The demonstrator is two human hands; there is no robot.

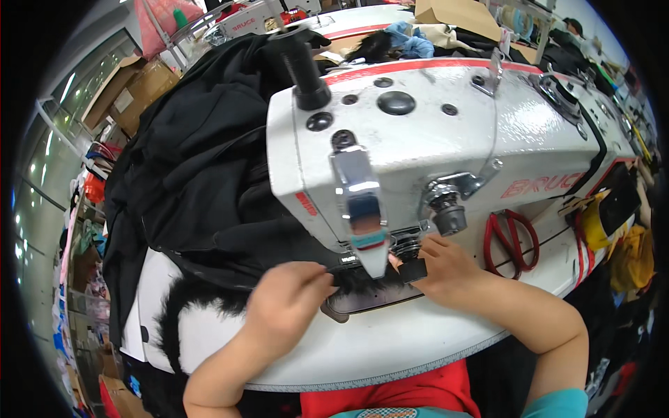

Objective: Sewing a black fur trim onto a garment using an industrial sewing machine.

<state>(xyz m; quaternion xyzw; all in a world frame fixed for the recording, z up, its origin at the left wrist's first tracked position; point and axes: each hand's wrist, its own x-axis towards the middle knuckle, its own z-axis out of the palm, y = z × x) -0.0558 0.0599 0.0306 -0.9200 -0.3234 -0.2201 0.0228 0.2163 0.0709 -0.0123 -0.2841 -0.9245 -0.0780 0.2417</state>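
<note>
A white sewing machine (418,146) with red stripes stands in front of me. A black garment (188,153) is heaped left of its head and runs under it. Along the garment's near edge lies a strip of black fur trim (202,296), its tail curling toward the table edge. My left hand (286,303) is closed, pinching the garment's edge just left of the presser foot area. My right hand (446,275) is on the right side of the needle area with fingers curled; the machine's dark knob hides the fingertips. The needle itself is hidden behind the clear guard (362,216).
Red-handled scissors (512,244) lie on the white table (390,348), right of my right hand. A measuring tape strip runs along the table's front edge. Cardboard boxes (136,94) stand at the back left. More cloth and another machine are behind.
</note>
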